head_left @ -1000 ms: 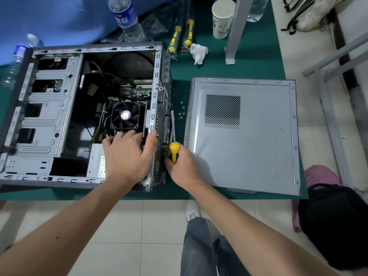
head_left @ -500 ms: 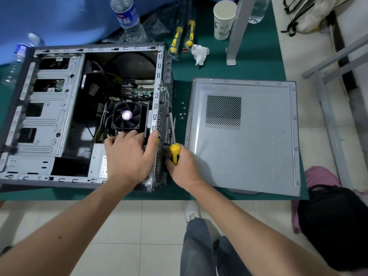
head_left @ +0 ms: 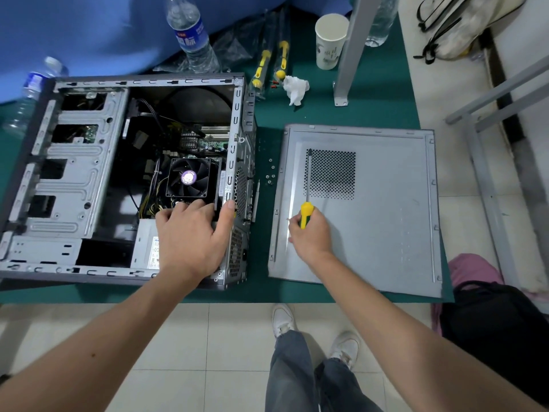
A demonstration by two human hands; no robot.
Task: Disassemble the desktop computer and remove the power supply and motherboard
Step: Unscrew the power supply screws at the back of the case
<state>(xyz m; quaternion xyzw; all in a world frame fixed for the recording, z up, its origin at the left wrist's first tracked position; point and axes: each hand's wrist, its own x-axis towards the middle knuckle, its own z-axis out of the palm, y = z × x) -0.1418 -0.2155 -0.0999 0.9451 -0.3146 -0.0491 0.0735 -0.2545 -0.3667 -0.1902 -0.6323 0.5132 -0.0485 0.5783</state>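
The open grey computer case (head_left: 68,179) lies on its side on the green table. Inside it I see the motherboard (head_left: 205,144) with a black CPU fan (head_left: 188,177), and the grey power supply (head_left: 145,248) in the near corner. My left hand (head_left: 193,236) rests on the power supply, thumb against the case's rear frame. My right hand (head_left: 310,233) grips a yellow-handled screwdriver (head_left: 306,214) over the removed side panel (head_left: 380,221); its shaft points away from me across the vent holes.
Several loose screws (head_left: 269,176) lie between case and panel. Two more yellow screwdrivers (head_left: 269,63), a crumpled tissue (head_left: 295,89), a paper cup (head_left: 330,40), water bottles (head_left: 190,34) and a metal post (head_left: 349,52) stand at the back. A dark bag (head_left: 499,328) sits on the floor at right.
My right hand has moved with the screwdriver from the case's rear wall rightward onto the side panel. My left hand stays on the power supply.
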